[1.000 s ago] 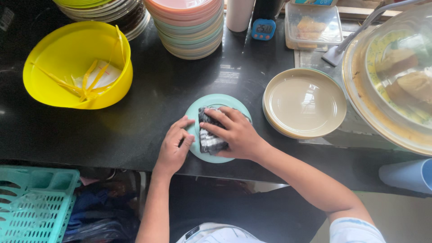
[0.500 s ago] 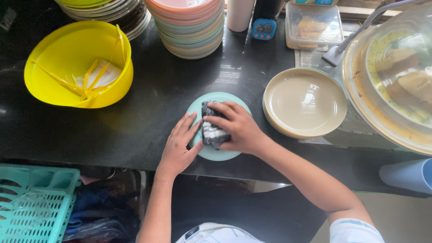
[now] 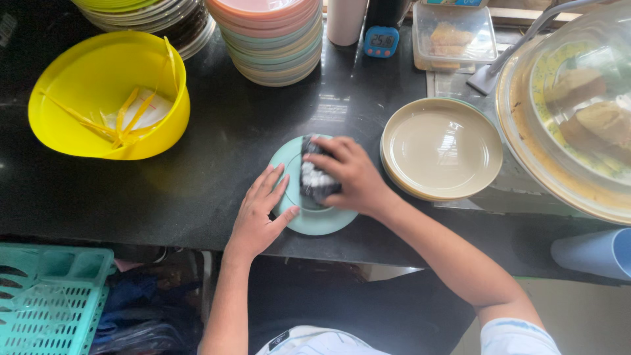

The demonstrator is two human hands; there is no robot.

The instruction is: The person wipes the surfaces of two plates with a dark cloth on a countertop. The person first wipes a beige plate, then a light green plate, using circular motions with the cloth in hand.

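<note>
A pale teal plate lies on the black counter near its front edge. My right hand presses a dark cloth with white patches onto the plate's middle. My left hand rests flat on the counter with its fingers spread, thumb and fingertips touching the plate's left rim.
A beige plate sits just right of the teal one. A yellow bowl with yellow sticks stands at the left, stacked plates at the back, a domed glass cover over food at the right. A teal crate is below the counter.
My right hand and the cloth have shifted slightly up and left across the plate. My left hand has stayed at the plate's left rim.
</note>
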